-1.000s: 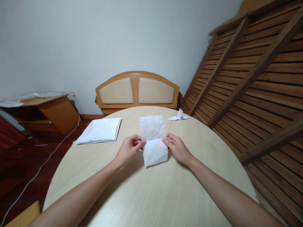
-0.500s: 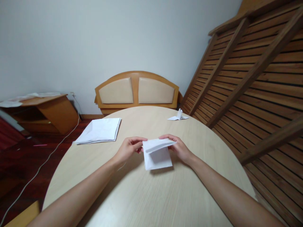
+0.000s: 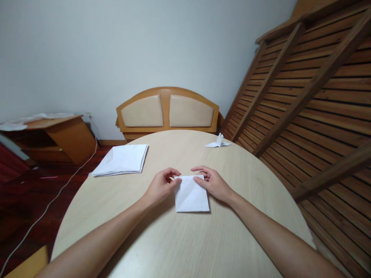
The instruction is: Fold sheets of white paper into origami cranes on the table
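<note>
Folded white paper point(image 3: 191, 199): a near-square packet at the bench point(image 3: 246, 231), between the two hands, near edge free of fingers. Thin shadow along its near and right sides, so it may not lie quite flat; can't be sure.

Left hand point(image 3: 160, 187): thumb resting on the far left corner, fingers curled beyond it. Right hand point(image 3: 217, 185): thumb on the paper by the far edge, toward the right; forefinger stretched out past that edge, off the paper. Grip on both sides looks light; can't tell whether any fingers pinch from beneath.

Risks, my reading: both thumbs sit at the far edge, leaving the near edge unpinned, so springy layers could lift or slip out of line. Uneven thumb pressure could swing the packet askew or set a crooked crease. A hard pull outward might tear a corner.

Farther out: paper stack point(image 3: 121, 158) to the left, apart from the left hand; a careless sweep could shift its sheets. Paper crane point(image 3: 219, 142) beyond the right hand, close to the far rim; light, I'd guess, and easily knocked or blown off by a quick reach that way
</note>
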Available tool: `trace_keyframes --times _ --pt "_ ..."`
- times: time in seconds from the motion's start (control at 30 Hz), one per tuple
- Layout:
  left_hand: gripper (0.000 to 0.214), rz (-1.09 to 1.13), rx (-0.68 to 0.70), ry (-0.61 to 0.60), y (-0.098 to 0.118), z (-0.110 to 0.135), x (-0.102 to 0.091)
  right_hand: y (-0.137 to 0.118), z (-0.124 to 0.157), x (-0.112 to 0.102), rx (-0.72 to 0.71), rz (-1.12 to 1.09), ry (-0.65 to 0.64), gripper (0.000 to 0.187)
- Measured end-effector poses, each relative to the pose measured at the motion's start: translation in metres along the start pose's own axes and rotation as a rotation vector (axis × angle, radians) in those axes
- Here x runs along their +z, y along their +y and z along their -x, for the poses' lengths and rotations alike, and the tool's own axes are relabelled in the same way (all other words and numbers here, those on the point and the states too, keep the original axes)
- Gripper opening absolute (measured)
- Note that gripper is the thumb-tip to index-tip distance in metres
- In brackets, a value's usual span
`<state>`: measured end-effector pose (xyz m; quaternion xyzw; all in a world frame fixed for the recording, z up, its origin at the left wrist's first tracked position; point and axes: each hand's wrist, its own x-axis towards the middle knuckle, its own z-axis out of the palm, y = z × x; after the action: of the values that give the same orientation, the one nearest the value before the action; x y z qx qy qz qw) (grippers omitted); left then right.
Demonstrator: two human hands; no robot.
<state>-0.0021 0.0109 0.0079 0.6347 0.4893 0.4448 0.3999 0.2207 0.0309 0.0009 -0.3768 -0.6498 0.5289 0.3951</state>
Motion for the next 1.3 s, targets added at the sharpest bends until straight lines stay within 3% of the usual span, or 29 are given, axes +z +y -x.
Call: trace_keyframes --times 0.17,0.7,0.9,0.97,1.07,1.17,1.3 --pt "0.021 -0.098 0.04 -0.042 -0.003 0.004 0.007 -0.008 0.002 0.008 -0.047 0.202 -0.026 0.026" --pt "0.028 0.092 -0.095 -0.048 -0.005 -0.006 -0.008 0.005 -0.004 -0.012 0.075 0.077 -0.009 0.034" --pt "0.031 0.029 -0.099 -0.008 -0.01 -0.011 -0.012 0.007 -0.005 -0.014 0.065 0.052 -0.012 0.036" --pt "0.032 -0.043 -0.033 0.034 -0.009 -0.011 -0.015 0.007 -0.005 -0.016 0.054 0.047 0.032 0.037" --pt "0.033 -0.28 0.22 0.073 -0.003 -0.004 -0.016 0.007 -0.007 -0.02 0.045 0.041 0.129 0.039" --pt "0.046 -0.561 0.553 -0.103 0.003 0.008 -0.01 0.009 -0.009 -0.022 0.043 0.042 0.196 0.04" --pt "0.063 -0.769 0.691 -0.25 0.004 0.018 0.004 0.012 -0.01 -0.021 0.098 0.046 0.197 0.043"
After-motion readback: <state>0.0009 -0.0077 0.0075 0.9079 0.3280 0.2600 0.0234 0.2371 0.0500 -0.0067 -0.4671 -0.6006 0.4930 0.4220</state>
